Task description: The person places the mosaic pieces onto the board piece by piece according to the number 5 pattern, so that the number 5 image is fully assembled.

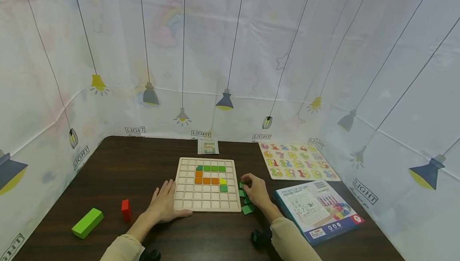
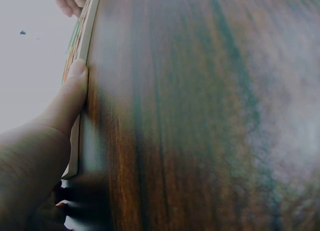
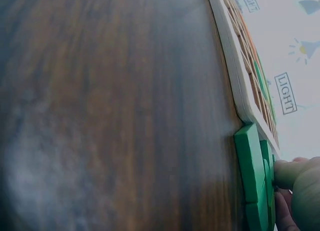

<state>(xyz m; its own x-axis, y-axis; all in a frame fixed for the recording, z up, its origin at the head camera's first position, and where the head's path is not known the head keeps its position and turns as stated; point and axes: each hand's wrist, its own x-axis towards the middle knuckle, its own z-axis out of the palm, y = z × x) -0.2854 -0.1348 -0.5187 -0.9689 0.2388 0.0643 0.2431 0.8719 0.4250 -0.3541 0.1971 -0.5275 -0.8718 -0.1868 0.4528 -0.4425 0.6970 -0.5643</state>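
A wooden grid board [image 1: 206, 206] lies on the table with green, orange and yellow tiles [image 1: 207, 180] in several of its squares. My left hand [image 1: 166, 203] rests flat at its near left corner. The fingers are straight along the left side, and the thumb [image 2: 75, 88] presses the near edge in the left wrist view. Beside the board's right edge lies a row of loose green tiles [image 1: 248, 209], seen close up in the right wrist view. At the far end of this row, my right hand [image 1: 257, 191] pinches a green tile [image 1: 241, 185] with bent fingers; its fingertips are partly hidden.
A printed pattern card [image 1: 208, 146] lies behind the board. To the right are a number puzzle board [image 1: 298, 160] and a blue-and-white game box [image 1: 318, 209], close to my right forearm. A light green block [image 1: 87, 223] and a red block [image 1: 126, 210] stand on the left.
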